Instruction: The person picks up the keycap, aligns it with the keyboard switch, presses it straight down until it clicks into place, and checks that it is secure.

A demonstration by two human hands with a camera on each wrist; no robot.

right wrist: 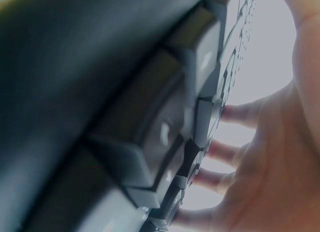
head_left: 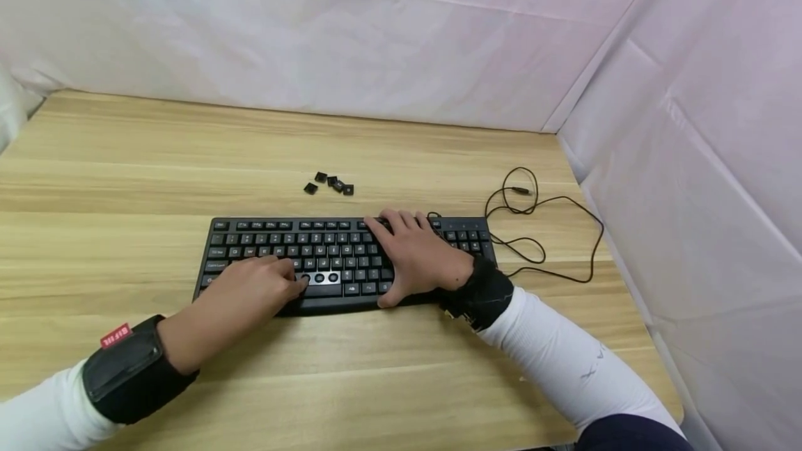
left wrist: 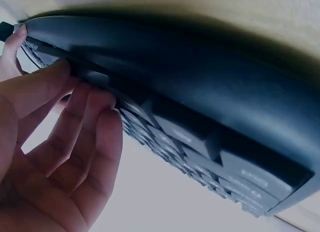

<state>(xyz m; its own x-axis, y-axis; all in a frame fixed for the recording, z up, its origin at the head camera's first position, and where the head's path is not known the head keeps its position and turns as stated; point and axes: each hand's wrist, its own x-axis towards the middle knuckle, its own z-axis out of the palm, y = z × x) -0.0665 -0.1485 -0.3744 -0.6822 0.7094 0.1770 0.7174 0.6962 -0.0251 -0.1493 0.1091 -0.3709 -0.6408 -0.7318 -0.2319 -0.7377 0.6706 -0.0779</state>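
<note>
A black keyboard (head_left: pixel 250 225) lies flat across the middle of the table. My left hand (head_left: pixel 263 282) works at its lower letter row, fingers curled, with thumb and forefinger pinching at a keycap. Those fingertips partly hide the cap; the left wrist view shows the thumb (left wrist: pixel 47 79) against the row's front side. Just right of it, a bare patch (head_left: pixel 326 277) shows round key posts without caps. My right hand (head_left: pixel 416 256) spreads over the keyboard's right part, thumb at the front edge, straight fingers reaching the far edge. Several loose black keycaps (head_left: pixel 321 177) lie behind the keyboard.
The keyboard's thin black cable (head_left: pixel 592 256) loops over the table on the right, its plug (head_left: pixel 521 191) among the coils. White cloth walls (head_left: pixel 351 40) stand behind and to the right of the wooden table (head_left: pixel 125 159).
</note>
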